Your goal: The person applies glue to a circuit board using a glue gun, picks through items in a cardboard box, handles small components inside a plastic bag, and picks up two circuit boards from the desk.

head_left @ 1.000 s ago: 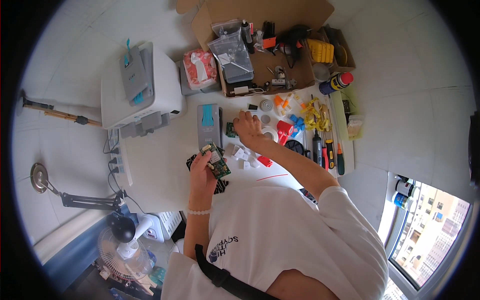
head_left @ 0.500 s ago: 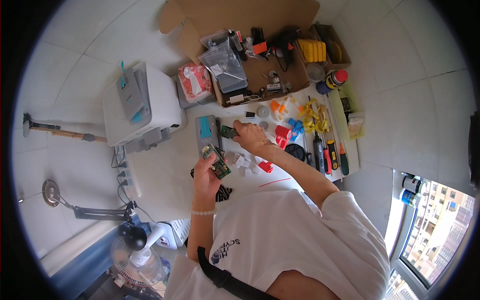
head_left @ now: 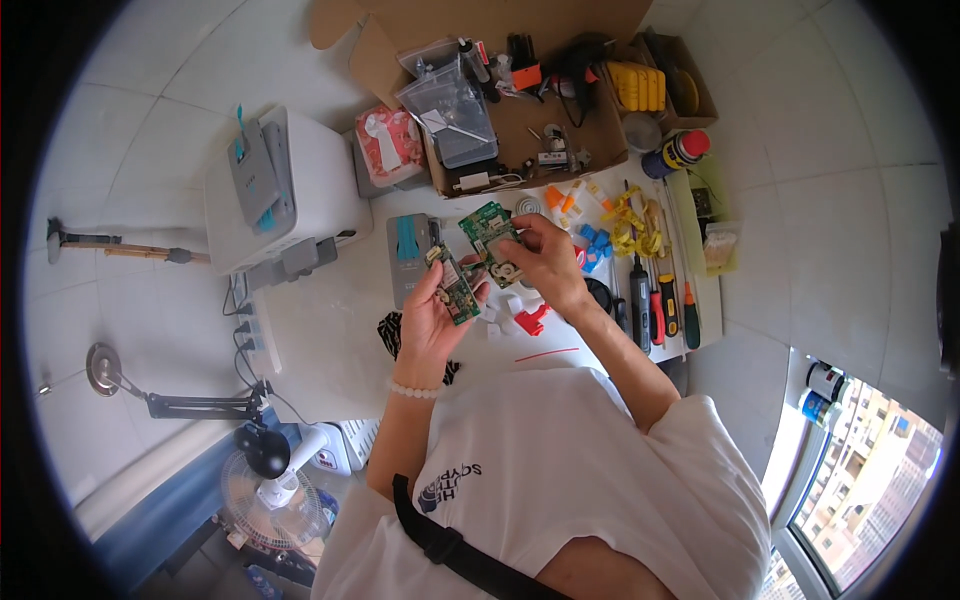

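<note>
Above the white table, my left hand is closed around a narrow green circuit board, gripping it by its sides. In my right hand is a second, wider green circuit board, pinched with the thumb across its face. The two boards are held side by side, close together and tilted. Whether they touch, I cannot tell. Behind my left hand lies a flat grey case with a blue strip on it. Small white pieces and a red plastic part lie under my right forearm.
A cardboard box of parts stands at the back, beside a tissue box. At left is a white printer. Screwdrivers, a yellow tangled strap and a spray can sit at right. Striped black cloth lies by my left wrist.
My right hand has come nearer and turned its board so the broad face shows. My left hand has moved slightly right with its board, and the two boards are now side by side.
</note>
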Demonstrator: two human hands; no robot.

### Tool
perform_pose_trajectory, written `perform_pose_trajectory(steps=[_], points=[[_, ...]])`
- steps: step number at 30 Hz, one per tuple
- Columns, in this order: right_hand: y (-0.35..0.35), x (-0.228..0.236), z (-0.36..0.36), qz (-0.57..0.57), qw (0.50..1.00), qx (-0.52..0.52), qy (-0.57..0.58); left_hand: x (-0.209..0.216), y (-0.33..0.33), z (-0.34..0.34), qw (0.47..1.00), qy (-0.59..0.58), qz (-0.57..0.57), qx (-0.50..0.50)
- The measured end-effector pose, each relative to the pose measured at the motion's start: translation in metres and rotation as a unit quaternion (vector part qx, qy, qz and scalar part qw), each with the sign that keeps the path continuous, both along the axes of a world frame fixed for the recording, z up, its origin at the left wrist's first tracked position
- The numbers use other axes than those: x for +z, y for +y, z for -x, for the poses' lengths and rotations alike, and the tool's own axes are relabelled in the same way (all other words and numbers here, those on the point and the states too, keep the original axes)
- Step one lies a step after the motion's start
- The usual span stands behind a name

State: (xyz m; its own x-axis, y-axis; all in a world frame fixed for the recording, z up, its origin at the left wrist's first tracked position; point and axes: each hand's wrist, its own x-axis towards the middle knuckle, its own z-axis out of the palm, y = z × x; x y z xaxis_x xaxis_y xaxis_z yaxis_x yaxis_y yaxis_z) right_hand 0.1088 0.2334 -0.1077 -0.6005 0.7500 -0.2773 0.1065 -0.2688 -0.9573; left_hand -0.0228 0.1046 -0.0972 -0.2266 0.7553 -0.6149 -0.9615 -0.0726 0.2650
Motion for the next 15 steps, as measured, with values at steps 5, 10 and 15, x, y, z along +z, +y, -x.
perform_pose_trajectory(steps=[5,10,15], points=[[0.002,0.015,-0.006,-0.015,0.999,-0.032,0.017,0.002,0.008,-0.006,1.000,-0.020,-0.019,0.001],[0.005,0.005,-0.011,-0.079,0.997,-0.021,-0.011,-0.001,0.011,-0.014,1.000,0.000,-0.003,0.002],[0.007,-0.002,-0.015,-0.105,0.994,0.027,-0.010,-0.001,0.007,-0.014,0.999,0.010,-0.013,-0.036]])
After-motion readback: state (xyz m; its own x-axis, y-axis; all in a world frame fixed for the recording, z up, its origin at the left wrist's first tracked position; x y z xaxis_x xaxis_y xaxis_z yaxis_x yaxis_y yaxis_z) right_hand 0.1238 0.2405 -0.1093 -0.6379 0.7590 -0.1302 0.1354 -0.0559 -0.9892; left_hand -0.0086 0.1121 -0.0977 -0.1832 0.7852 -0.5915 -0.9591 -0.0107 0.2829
